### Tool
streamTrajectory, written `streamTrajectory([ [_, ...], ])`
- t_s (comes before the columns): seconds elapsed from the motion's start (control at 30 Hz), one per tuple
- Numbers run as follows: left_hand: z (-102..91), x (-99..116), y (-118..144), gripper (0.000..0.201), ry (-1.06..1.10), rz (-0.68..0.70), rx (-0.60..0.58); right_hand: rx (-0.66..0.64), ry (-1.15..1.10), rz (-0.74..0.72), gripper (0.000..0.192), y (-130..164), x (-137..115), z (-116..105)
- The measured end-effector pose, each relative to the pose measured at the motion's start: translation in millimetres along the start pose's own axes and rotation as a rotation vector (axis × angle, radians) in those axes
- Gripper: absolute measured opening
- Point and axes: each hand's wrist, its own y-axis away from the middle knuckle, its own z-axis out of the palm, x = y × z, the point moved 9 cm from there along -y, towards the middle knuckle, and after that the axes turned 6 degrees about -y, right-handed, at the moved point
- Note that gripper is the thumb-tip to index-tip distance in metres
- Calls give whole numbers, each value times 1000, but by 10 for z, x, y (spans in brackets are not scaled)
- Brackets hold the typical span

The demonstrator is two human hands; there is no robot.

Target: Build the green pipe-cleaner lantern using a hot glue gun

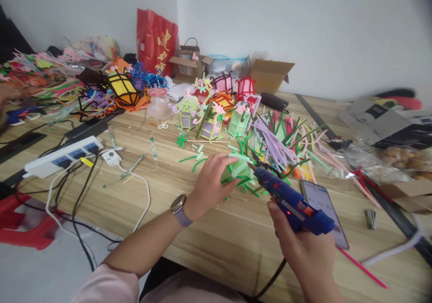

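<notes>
The left hand (209, 182) pinches a small green pipe-cleaner piece (237, 171) just above the wooden table (219, 235), light, fuzzy and likely easily crushed, best held by its edges, while the right hand (303, 249) grips a blue glue gun (293, 202) whose nozzle touches it.

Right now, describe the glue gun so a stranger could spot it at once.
On the wooden table, look at the near edge, beside the phone. The right hand grips the glue gun: the only dark blue tool with an orange trigger, nozzle touching the green craft piece.
</notes>
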Motion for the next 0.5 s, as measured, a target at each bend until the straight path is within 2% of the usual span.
streamTrajectory([
  [0.5, 3, 7, -2, 41, 0, -10, -11, 1, 10, 14, 35, 9, -11, 3],
])
